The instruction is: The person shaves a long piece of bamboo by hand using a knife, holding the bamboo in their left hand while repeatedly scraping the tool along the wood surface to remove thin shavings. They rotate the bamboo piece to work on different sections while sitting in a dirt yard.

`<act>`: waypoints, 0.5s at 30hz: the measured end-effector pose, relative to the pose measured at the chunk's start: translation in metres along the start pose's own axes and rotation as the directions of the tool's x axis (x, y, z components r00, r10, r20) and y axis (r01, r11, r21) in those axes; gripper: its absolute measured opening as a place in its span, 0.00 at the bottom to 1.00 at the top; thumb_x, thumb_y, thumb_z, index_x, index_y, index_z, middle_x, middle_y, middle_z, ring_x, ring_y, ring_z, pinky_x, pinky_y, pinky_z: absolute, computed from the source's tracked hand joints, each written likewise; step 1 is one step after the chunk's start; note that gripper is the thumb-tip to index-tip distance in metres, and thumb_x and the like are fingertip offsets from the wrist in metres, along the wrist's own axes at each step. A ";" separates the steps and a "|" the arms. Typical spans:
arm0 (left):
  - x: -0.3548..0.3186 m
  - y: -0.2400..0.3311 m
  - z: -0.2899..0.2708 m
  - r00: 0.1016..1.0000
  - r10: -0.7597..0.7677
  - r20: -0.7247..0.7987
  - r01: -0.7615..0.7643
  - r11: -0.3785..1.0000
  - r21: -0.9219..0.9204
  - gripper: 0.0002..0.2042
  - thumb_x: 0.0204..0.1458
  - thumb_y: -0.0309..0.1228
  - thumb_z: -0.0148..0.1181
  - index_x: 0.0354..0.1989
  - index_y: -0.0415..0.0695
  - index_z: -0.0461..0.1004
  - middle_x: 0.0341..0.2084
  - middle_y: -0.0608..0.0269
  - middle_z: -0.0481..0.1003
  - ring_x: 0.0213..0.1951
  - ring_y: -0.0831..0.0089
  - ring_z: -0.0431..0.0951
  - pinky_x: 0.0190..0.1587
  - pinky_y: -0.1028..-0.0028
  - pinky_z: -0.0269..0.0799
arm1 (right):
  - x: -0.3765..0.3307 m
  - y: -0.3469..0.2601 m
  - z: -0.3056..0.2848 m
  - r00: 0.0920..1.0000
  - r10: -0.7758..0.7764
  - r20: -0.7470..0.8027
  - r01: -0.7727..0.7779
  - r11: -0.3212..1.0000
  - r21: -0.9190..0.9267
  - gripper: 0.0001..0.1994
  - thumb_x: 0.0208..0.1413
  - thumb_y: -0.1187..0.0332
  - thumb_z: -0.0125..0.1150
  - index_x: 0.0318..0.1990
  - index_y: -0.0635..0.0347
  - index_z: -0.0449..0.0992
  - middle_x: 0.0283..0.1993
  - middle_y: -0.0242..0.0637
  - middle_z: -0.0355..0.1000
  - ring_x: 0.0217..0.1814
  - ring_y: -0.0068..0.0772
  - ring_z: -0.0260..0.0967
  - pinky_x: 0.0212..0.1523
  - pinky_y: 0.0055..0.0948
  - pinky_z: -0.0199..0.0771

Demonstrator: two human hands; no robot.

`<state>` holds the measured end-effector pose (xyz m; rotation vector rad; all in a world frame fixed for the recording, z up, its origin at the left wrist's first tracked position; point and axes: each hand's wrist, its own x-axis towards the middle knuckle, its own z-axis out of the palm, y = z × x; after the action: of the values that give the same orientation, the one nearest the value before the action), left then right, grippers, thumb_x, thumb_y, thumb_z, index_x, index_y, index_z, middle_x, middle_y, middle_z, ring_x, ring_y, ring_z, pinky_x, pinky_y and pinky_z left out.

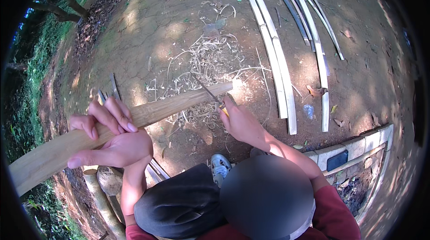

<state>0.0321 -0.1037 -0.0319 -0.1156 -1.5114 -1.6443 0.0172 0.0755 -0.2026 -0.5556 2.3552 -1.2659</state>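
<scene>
A long, pale brown bamboo slat (174, 105) slants from the lower left up to the middle, its narrow end at the upper right. My left hand (112, 137) is closed on its wider part, fingers over the upper edge and thumb along the lower side. Near the narrow end, my right hand (239, 121) grips the yellow handle of a knife (207, 90). The thin dark blade crosses the slat, its tip beyond the upper edge; whether it bites into the surface I cannot tell. Most of the handle is hidden by my fingers.
Curly shavings (210, 56) litter the dirt beyond the slat. Split bamboo strips (273, 56) lie at the right. A dark phone (337, 160) rests on a low block edging (371, 139). Cut logs (96, 186) stand at lower left, near green plants.
</scene>
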 end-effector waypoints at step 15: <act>0.039 0.011 -0.004 1.000 0.017 0.018 -0.019 0.993 0.115 0.31 0.51 0.70 0.31 0.26 0.50 0.52 0.13 0.69 0.54 0.14 0.81 0.53 0.17 0.84 0.50 | -0.029 0.015 -0.090 0.986 0.165 0.013 -0.165 0.984 0.067 0.14 0.60 0.62 0.51 0.43 0.67 0.63 0.24 0.57 0.69 0.32 0.61 0.70 0.32 0.49 0.65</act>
<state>0.0169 -0.1259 -0.0015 -0.0800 -1.6106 -1.5417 -0.0082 0.1598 -0.1651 -0.3352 2.2894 -1.2607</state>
